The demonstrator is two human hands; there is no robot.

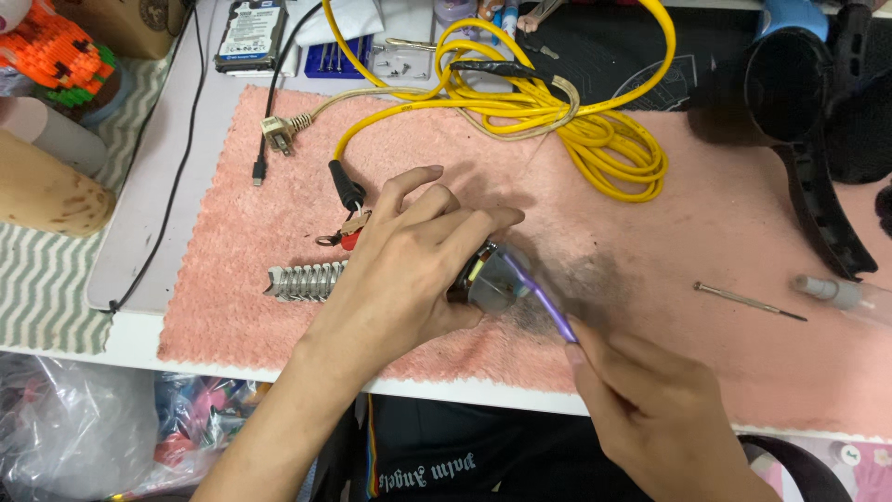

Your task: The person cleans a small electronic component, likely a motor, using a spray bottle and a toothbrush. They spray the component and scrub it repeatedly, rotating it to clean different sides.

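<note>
Fingers of the left hand curl tight around a small dark motor part with a grey rounded end, holding it just above the pink towel on the white counter; the right hand pinches a thin purple brush between thumb and fingertips, its far end touching the part. A ribbed metal heating coil lies on the towel just left of the left hand; a coiled yellow cable lies beyond, and a small screwdriver rests well to the right beside a black housing.
</note>
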